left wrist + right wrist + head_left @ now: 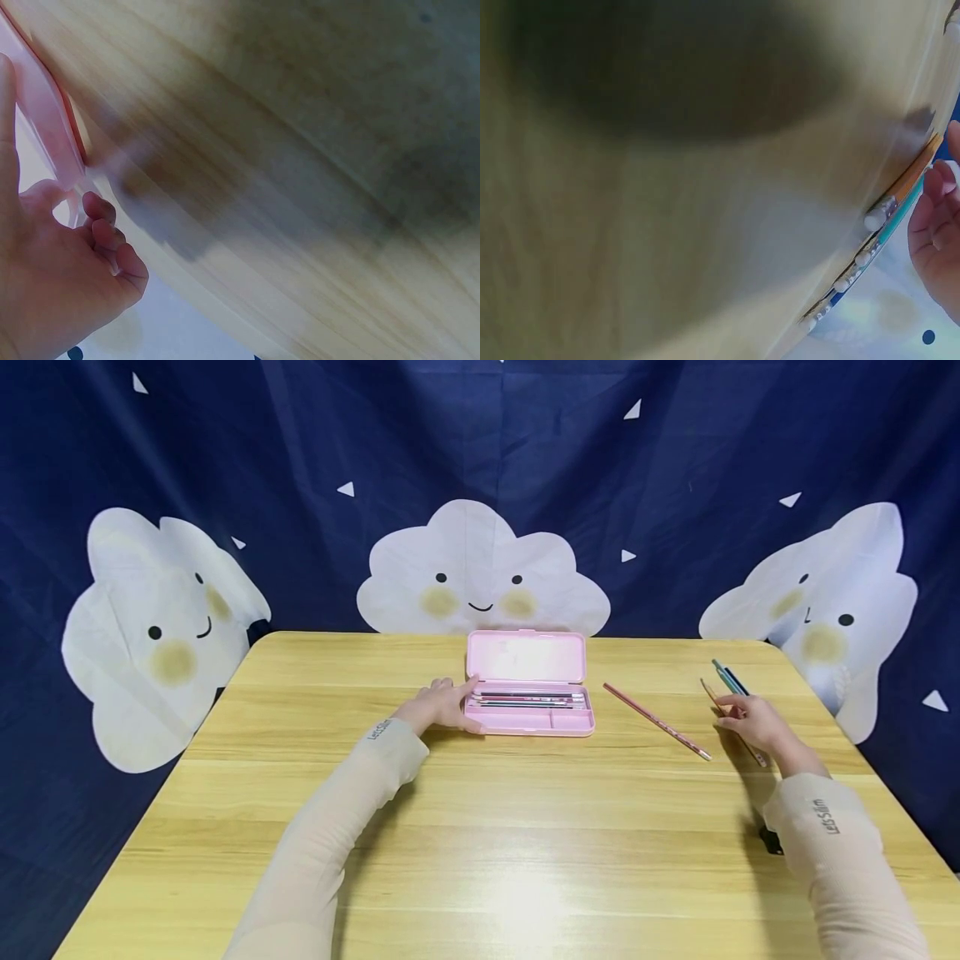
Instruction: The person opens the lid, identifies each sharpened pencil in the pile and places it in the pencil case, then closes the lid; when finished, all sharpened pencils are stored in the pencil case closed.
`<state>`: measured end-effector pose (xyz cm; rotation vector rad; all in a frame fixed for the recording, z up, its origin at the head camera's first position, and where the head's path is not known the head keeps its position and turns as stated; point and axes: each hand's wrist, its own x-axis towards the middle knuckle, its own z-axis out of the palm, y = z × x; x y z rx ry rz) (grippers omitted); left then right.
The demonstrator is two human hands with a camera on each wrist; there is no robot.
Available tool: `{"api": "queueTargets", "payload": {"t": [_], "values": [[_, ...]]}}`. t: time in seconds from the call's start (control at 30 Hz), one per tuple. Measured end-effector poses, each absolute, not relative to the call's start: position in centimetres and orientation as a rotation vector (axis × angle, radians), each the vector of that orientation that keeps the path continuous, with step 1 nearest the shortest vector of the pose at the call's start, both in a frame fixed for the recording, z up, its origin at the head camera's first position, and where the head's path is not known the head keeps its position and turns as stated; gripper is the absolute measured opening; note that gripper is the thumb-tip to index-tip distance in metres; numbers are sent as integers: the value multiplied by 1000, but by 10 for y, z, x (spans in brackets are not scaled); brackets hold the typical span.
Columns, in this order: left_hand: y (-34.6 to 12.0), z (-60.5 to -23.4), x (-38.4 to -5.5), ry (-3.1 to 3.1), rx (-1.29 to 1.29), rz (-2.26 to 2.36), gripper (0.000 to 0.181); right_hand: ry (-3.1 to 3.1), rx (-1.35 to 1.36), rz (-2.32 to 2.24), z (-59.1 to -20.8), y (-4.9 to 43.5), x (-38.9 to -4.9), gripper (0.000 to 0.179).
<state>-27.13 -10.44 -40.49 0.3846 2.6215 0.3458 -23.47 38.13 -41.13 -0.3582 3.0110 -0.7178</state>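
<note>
In the head view, a pink pencil case lies with its lid raised, several pencils in its long compartment. My left hand grips the case's left end, thumb at the front corner and a finger near the hinge. The left wrist view has that hand beside the pink case edge. At the right, my right hand pinches an orange pencil. The right wrist view catches its white eraser end near the fingers; the exact contact is partly hidden.
A reddish pencil lies slanted between the case and my right hand. Beyond that hand are a teal pencil and a dark blue pencil. A dark blue cloth with clouds hangs behind the wooden table.
</note>
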Motion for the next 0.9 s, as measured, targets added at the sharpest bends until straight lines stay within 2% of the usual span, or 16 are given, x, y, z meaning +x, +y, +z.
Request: {"api": "queueTargets", "payload": {"t": [0.4, 0.9], "values": [[-104, -404, -270, 2625, 394, 342, 106, 2886, -248, -660, -411, 386, -231, 29], [-104, -404, -270, 2629, 401, 340, 105, 2939, -383, -708, -410, 364, -236, 26]]}}
